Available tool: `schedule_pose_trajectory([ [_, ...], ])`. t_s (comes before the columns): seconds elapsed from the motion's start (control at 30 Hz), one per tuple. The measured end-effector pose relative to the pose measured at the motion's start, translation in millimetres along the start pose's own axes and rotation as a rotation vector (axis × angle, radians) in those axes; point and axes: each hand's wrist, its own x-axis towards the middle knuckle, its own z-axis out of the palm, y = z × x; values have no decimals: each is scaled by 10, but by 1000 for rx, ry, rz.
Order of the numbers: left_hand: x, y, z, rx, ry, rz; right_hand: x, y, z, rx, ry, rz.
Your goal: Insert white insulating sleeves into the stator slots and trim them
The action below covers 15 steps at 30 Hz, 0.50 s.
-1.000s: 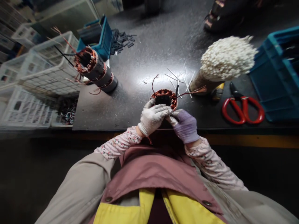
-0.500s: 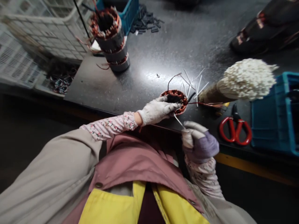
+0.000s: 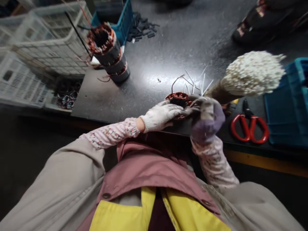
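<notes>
In a white knitted glove, my left hand (image 3: 162, 116) grips the near left rim of a motor stator (image 3: 177, 96) with copper windings and a dark core. Over the stator's right side is my right hand (image 3: 207, 115), gloved in white and purple. Its fingers are smeared by motion, so whether they pinch anything does not show. The hand hides much of that side of the windings. Behind it, several thin white cords (image 3: 193, 86) stick up, and a dark lead wire (image 3: 173, 84) curves up from the stator's far edge.
A thick bundle of white cords (image 3: 256, 75) lies at right, beyond red-handled scissors (image 3: 249, 130) and beside a blue bin (image 3: 279, 118). At left stand stacked stators (image 3: 109, 53), white crates (image 3: 53, 54) and another blue bin (image 3: 125, 21) near black pieces (image 3: 143, 29).
My right hand has moved up from below the stator, where it pulled a white cord, onto the stator's right side. My left hand stays on the rim. The view has shifted slightly.
</notes>
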Motion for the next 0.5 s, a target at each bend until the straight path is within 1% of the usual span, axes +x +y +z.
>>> schedule_pose_trajectory([
  [0.03,-69,6,-38,36,15,-48,-152,48,-43,-5,92,-25],
  [0.07,-130,16,-78,77,15,-118,-310,86,-83,-50,125,-55],
  [0.1,-173,28,-123,121,-13,-192,-453,117,-113,-108,110,-84],
  [0.13,-191,39,-173,163,-63,-246,-564,143,-126,-191,38,-126],
  [0.17,-178,44,-229,200,-129,-262,-631,169,-121,-286,-40,-176],
  [0.23,-66,15,-355,266,-267,-191,-627,229,-72,-440,-157,-271],
  [0.33,201,-157,-535,358,-409,37,-369,355,-3,-524,-273,-335],
  [0.37,280,-240,-577,370,-437,115,-254,395,-9,-510,-340,-347],
  [0.43,392,-409,-613,333,-448,240,-32,445,-79,-421,-500,-391],
  [0.47,419,-482,-605,281,-440,274,57,447,-142,-372,-564,-429],
  [0.5,425,-541,-581,216,-423,288,123,431,-219,-341,-601,-472],
])
